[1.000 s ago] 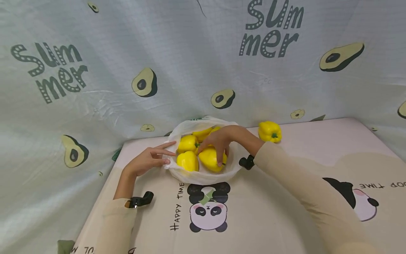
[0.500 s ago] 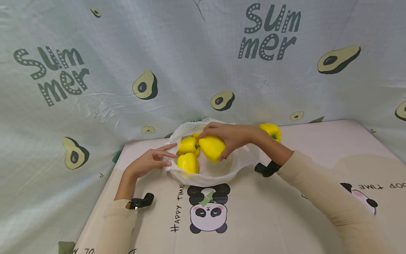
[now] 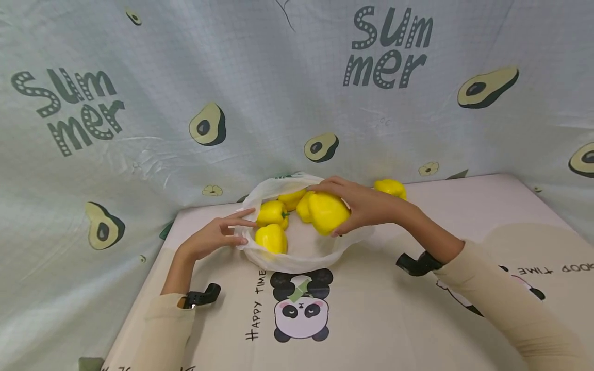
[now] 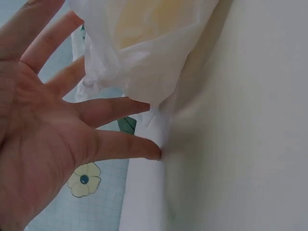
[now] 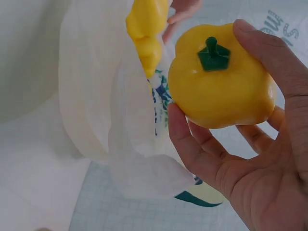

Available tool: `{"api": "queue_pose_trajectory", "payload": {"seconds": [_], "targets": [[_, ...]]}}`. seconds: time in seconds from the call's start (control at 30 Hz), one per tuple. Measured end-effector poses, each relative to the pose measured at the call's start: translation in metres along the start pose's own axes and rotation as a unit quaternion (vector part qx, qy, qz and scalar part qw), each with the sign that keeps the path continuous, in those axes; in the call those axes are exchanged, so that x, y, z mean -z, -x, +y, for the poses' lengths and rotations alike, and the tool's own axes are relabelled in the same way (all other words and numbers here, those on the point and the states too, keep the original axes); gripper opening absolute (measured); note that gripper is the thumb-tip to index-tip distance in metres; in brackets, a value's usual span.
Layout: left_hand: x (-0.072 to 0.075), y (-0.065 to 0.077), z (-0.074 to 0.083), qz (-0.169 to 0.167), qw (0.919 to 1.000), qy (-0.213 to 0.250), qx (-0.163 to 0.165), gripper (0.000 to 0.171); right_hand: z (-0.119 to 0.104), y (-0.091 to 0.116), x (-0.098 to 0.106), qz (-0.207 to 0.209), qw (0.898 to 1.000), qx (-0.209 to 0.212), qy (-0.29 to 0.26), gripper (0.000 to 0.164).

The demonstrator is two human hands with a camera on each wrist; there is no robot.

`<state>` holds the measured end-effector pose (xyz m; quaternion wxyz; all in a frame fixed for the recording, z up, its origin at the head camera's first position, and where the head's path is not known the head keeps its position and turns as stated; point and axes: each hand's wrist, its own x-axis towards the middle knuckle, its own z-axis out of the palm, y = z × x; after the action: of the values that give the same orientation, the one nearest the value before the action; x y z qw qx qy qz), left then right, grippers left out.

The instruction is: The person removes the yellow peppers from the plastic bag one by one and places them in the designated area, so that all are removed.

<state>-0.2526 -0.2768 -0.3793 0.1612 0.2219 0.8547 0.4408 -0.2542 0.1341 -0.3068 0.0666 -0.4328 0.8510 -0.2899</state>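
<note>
My right hand (image 3: 364, 203) grips a yellow bell pepper (image 3: 328, 212) over the right side of a white plastic bag (image 3: 306, 265). In the right wrist view this pepper (image 5: 221, 86) has a green stem, with the thumb on one side and fingers curled beneath. Several more yellow bell peppers (image 3: 271, 238) lie inside the wide-mouthed bag, toward its left and back. At the bag's left rim is my left hand (image 3: 211, 237), its fingers spread and nearly straight against the plastic. The left wrist view shows those fingers (image 4: 115, 109) against the bag's outside.
Behind the right forearm, another yellow bell pepper (image 3: 391, 187) sits near the table's back edge. A hanging cloth (image 3: 260, 103) printed with avocados closes off the back and left. The table cover (image 3: 371, 309) carries panda prints.
The right hand has lifted the bell pepper from among the others in the bag and brought it to the right. The left hand has stayed at the left rim.
</note>
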Motion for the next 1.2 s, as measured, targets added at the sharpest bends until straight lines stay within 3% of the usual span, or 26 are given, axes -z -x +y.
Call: {"api": "queue_pose_trajectory", "payload": {"seconds": [0.23,0.6,0.83,1.2], "targets": [[-0.004,0.004,0.007,0.014,0.9982,-0.057,-0.009,0.049,-0.002,0.019,0.001,0.025,1.0,-0.005,-0.015,0.091],[-0.005,0.004,0.002,0.051,0.996,-0.073,0.0,0.051,0.005,0.042,0.004,0.067,0.995,-0.061,-0.029,0.095],[-0.003,0.002,-0.002,0.057,0.9977,-0.037,0.001,0.051,0.014,0.058,0.01,0.091,0.994,-0.051,-0.015,0.092],[-0.006,-0.003,-0.004,0.051,0.9985,-0.018,0.012,0.054,0.03,0.094,0.012,0.114,0.988,-0.098,-0.036,0.091]]}}
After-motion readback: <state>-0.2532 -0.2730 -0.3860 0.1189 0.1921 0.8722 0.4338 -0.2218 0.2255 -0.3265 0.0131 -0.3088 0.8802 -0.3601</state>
